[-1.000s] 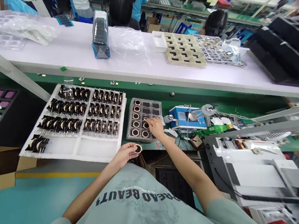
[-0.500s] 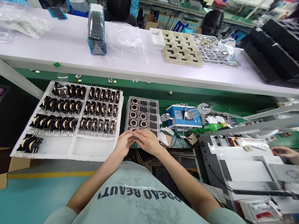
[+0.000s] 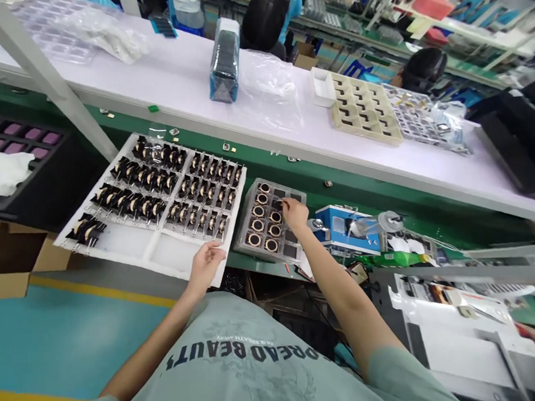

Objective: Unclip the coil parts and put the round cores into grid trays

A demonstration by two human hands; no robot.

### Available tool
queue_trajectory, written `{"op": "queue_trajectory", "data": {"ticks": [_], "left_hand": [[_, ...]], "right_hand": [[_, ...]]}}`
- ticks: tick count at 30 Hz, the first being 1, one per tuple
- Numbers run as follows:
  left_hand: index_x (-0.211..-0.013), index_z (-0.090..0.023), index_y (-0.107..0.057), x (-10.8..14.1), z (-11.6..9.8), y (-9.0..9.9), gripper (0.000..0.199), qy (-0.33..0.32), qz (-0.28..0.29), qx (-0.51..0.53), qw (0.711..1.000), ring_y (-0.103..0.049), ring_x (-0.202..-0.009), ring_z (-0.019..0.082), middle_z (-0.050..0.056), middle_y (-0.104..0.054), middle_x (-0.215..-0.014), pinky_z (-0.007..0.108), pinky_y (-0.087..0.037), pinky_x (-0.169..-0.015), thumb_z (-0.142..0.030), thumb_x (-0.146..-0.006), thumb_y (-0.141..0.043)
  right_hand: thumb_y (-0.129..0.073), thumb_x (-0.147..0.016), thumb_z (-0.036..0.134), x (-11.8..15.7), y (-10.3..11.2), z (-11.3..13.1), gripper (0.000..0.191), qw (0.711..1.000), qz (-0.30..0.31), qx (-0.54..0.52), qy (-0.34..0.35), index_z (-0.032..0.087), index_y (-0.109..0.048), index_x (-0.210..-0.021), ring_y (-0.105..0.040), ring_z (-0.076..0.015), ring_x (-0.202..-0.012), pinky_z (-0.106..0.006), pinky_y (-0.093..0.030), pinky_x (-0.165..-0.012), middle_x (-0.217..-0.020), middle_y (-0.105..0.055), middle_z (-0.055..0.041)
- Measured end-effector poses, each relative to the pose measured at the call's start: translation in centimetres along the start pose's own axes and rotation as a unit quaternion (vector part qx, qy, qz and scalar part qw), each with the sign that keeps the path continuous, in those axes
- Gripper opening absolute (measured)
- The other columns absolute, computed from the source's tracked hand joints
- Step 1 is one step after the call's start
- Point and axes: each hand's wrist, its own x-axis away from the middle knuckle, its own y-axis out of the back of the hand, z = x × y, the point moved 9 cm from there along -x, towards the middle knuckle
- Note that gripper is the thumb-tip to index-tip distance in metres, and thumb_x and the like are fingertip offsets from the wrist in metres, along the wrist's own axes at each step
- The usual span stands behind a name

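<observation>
My right hand [image 3: 295,215] reaches over a clear plastic tray [image 3: 239,243] with dark square compartments. Its fingertips are pinched together at a compartment in the middle column, and what they hold is hidden. Round black parts with gold-coloured rims [image 3: 258,211] fill the tray's left column and the lower part of the middle one. My left hand [image 3: 205,266] hovers by the front right edge of a white foam tray [image 3: 127,243], fingers loosely bent and a little apart, with nothing visible in them. Rows of black parts with pale rings and metal pins [image 3: 129,205] stand in that foam tray.
A blue box-shaped device [image 3: 336,223] stands right of the clear tray, beside a green bottle [image 3: 399,258]. Behind runs a raised white shelf [image 3: 147,80] with a wrapped stack [image 3: 225,58] and a beige compartment tray [image 3: 364,107]. A slanted post [image 3: 57,87] rises at left.
My hands have parted from the clear tray's front edge. The right moved forward and right over the compartments; the left drew back toward the foam tray. The whole view has shifted right.
</observation>
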Motion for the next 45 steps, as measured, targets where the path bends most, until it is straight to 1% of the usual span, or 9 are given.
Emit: {"op": "queue_trajectory", "data": {"ticks": [9, 12, 16, 23, 30, 34, 38, 41, 45], "left_hand": [[-0.098, -0.019, -0.061, 1.4, -4.3, 15.3, 0.028, -0.128, -0.254, -0.105, 0.953, -0.066, -0.085, 0.022, 0.007, -0.067, -0.086, 0.033, -0.048, -0.079, -0.037, -0.078, -0.066], [-0.109, -0.017, -0.06, 1.7, -10.8, 20.5, 0.028, -0.191, -0.351, -0.345, 0.849, -0.056, -0.119, 0.032, 0.017, -0.064, -0.119, 0.043, -0.041, -0.1, -0.028, -0.083, -0.063], [-0.12, -0.009, -0.056, -0.3, -15.5, 25.9, 0.04, -0.087, -0.361, -0.599, 0.71, -0.048, -0.126, 0.041, 0.028, -0.056, -0.131, 0.054, -0.037, -0.101, -0.029, -0.086, -0.06], [-0.122, -0.015, -0.056, -3.9, -15.5, 26.7, 0.041, -0.045, -0.336, -0.702, 0.627, -0.06, -0.113, 0.029, 0.017, -0.065, -0.122, 0.04, -0.047, -0.095, -0.041, -0.091, -0.052], [-0.093, -0.022, -0.065, -2.8, -16.7, 26.9, 0.032, -0.042, -0.339, -0.681, 0.648, -0.059, -0.12, 0.032, 0.01, -0.065, -0.127, 0.045, -0.049, -0.097, -0.049, -0.089, -0.048], [-0.08, -0.022, -0.067, -0.8, -17.1, 22.0, 0.031, -0.119, -0.378, -0.463, 0.793, -0.067, -0.101, 0.032, 0.004, -0.075, -0.101, 0.047, -0.052, -0.091, -0.052, -0.073, -0.068], [-0.082, -0.015, -0.072, -1.1, -9.2, 5.1, 0.038, -0.046, -0.064, -0.162, 0.984, -0.069, -0.089, 0.026, 0.009, -0.076, -0.088, 0.039, -0.054, -0.087, -0.042, -0.059, -0.084], [-0.083, -0.012, -0.074, 1.8, -3.5, -6.9, 0.05, 0.048, 0.147, -0.048, 0.987, -0.07, -0.086, 0.025, 0.011, -0.076, -0.085, 0.039, -0.054, -0.087, -0.05, -0.054, -0.089], [-0.092, -0.013, -0.073, 4.2, -1.2, -12.3, 0.047, 0.056, 0.233, -0.018, 0.971, -0.07, -0.089, 0.024, 0.012, -0.077, -0.095, 0.038, -0.052, -0.091, -0.047, -0.063, -0.088]], "right_hand": [[-0.04, -0.097, 0.036, 5.0, -3.0, -0.4, 0.043, 0.996, -0.017, 0.031, 0.079, 0.017, -0.076, -0.11, -0.068, -0.0305, -0.11, -0.043, -0.053, -0.093, -0.12, -0.072, -0.0164], [-0.042, -0.094, 0.034, 5.1, -3.0, -0.1, 0.041, 0.996, -0.037, 0.027, 0.079, 0.016, -0.078, -0.104, -0.068, -0.0322, -0.107, -0.046, -0.051, -0.094, -0.116, -0.073, -0.0176], [-0.048, -0.088, 0.03, 3.8, -2.2, 1.3, 0.035, 0.998, -0.046, 0.034, 0.039, 0.014, -0.078, -0.095, -0.066, -0.0324, -0.106, -0.048, -0.048, -0.097, -0.106, -0.075, -0.0175], [-0.051, -0.084, 0.028, 3.6, 0.0, 1.1, 0.033, 0.996, -0.064, -0.056, -0.027, 0.013, -0.075, -0.102, -0.064, -0.0289, -0.105, -0.047, -0.046, -0.099, -0.108, -0.074, -0.0158], [-0.051, -0.087, 0.037, 13.8, 3.1, 1.5, 0.033, 0.971, -0.11, -0.177, -0.113, 0.017, -0.074, -0.098, -0.065, -0.0311, -0.102, -0.051, -0.048, -0.097, -0.103, -0.074, -0.0156], [-0.056, -0.089, 0.047, 18.6, 2.3, 6.2, 0.03, 0.938, -0.039, -0.317, -0.136, 0.024, -0.072, -0.1, -0.068, -0.0283, -0.096, -0.047, -0.053, -0.09, -0.102, -0.075, -0.0094], [-0.042, -0.097, 0.058, 20.0, 0.5, 12.2, 0.042, 0.843, 0.108, -0.515, -0.114, 0.029, -0.065, -0.116, -0.069, -0.0225, -0.09, -0.039, -0.056, -0.08, -0.11, -0.073, -0.0042], [-0.039, -0.097, 0.065, 20.1, 1.8, 12.3, 0.048, 0.808, 0.105, -0.57, -0.108, 0.026, -0.063, -0.11, -0.067, -0.0219, -0.092, -0.034, -0.057, -0.073, -0.107, -0.071, -0.0045], [-0.055, -0.086, 0.07, 21.6, 4.1, 7.0, 0.048, 0.796, 0.028, -0.568, -0.207, 0.023, -0.054, -0.093, -0.065, -0.0189, -0.067, -0.031, -0.055, -0.061, -0.079, -0.067, -0.0023]]}}
